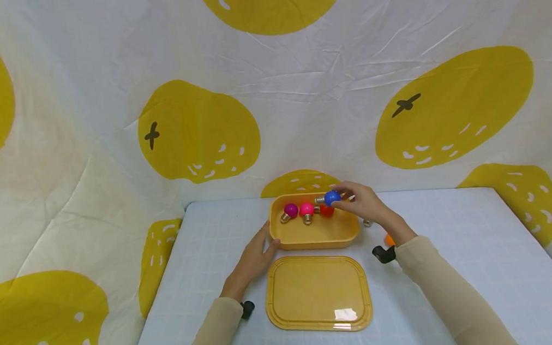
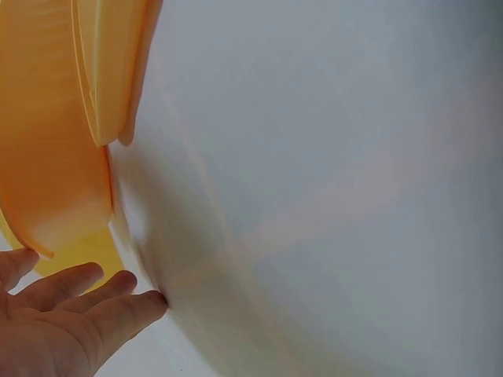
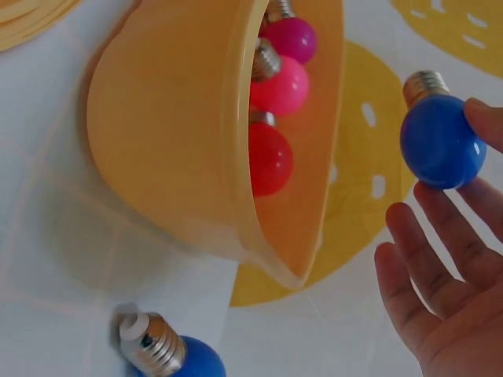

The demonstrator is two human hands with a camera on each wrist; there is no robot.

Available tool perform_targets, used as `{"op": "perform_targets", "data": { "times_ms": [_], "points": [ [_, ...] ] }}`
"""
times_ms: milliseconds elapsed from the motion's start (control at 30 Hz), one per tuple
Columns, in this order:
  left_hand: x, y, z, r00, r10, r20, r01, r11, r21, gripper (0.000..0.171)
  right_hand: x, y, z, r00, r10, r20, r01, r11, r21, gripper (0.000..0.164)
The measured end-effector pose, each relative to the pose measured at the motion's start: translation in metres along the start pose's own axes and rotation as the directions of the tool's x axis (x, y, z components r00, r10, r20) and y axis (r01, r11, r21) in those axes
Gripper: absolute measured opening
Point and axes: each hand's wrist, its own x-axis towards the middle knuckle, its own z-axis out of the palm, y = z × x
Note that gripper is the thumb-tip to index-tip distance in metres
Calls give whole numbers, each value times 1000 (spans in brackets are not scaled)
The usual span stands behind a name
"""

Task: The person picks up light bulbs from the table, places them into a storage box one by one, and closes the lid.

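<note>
My right hand (image 1: pixel 366 204) pinches a blue light bulb (image 3: pixel 442 145) between thumb and fingertips, its metal screw base pointing left in the head view. The bulb is held above the right part of a yellow plastic box (image 1: pixel 315 244). Inside the box lie a purple bulb (image 1: pixel 291 210), a pink bulb (image 1: pixel 306 209) and a red bulb (image 1: pixel 327 211) along the back. At the box's left end, my left hand (image 1: pixel 255 255) rests with its fingers spread and fairly straight, thumb near the front corner; the left wrist view shows the fingers (image 2: pixel 130 310) beside the wall.
A yellow lid (image 1: pixel 318 292) lies flat on the table in front of the box. Another blue bulb (image 3: pixel 200 363) lies right of the box. An orange round thing (image 1: pixel 389 240) is partly hidden under my right forearm. A lemon-patterned cloth (image 1: pixel 316 130) hangs behind the table.
</note>
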Motion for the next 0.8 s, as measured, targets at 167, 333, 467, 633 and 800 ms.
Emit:
{"op": "perform_targets", "data": {
  "times_ms": [167,333,467,633,800],
  "points": [
    [0,0,0,1000,-5,-4,5,1000,5,71,14,0,7,999,2,40,-2,1000,-5,50],
    [1,-2,2,1000,-2,-7,2,1000,-2,72,26,1,13,998,-4,63,6,999,-31,44],
    [2,-3,2,1000,2,-7,-2,1000,-2,73,32,0,17,997,-21,80,25,999,-48,43],
    [1,-2,2,1000,8,-15,-8,1000,-10,71,36,-1,20,995,-18,101,26,997,-77,43],
    [0,-4,2,1000,9,-9,-9,1000,-7,73,38,-1,23,993,-10,114,21,995,-100,44]
  ]
}}
